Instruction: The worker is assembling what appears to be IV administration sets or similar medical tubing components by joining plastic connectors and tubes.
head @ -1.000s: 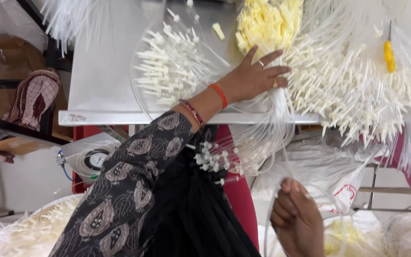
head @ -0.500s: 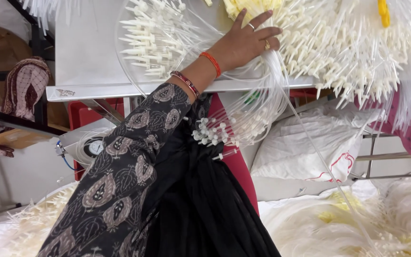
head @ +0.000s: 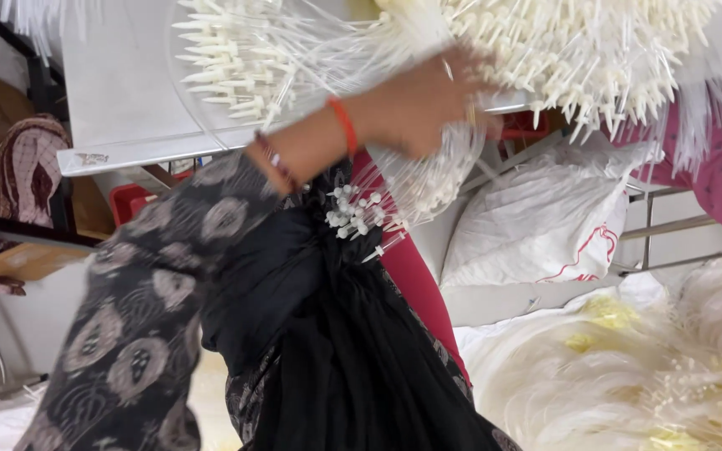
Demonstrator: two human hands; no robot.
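1. Fingers of the left hand point(head: 424, 104) are curling round a loop of thin white plastic strands point(head: 436, 179); the hand is blurred, so how tightly they are closing is hard to tell, but the strands are bending around and beneath the palm at the front edge of the white table point(head: 119, 108).
2. Bangles, one orange point(head: 344, 125) and one dark beaded point(head: 271, 159), are sitting on the wrist; a patterned grey sleeve point(head: 135, 317) is running down from it to the lower left.
3. White pronged pieces on strands are lying in two heaps on the table: a fan-shaped bundle point(head: 236, 50) left of the hand and a larger pile point(head: 595, 50) to its right, hanging over the edge.
4. A small cluster of white pegs point(head: 353, 213) is resting against the black cloth point(head: 336, 351) just below the wrist.
5. The right hand is lying outside the view (nothing of it is showing).
6. A white sack with red marking point(head: 545, 234) is leaning under the table; pale strands with yellow bits point(head: 628, 367) are heaped at the lower right.
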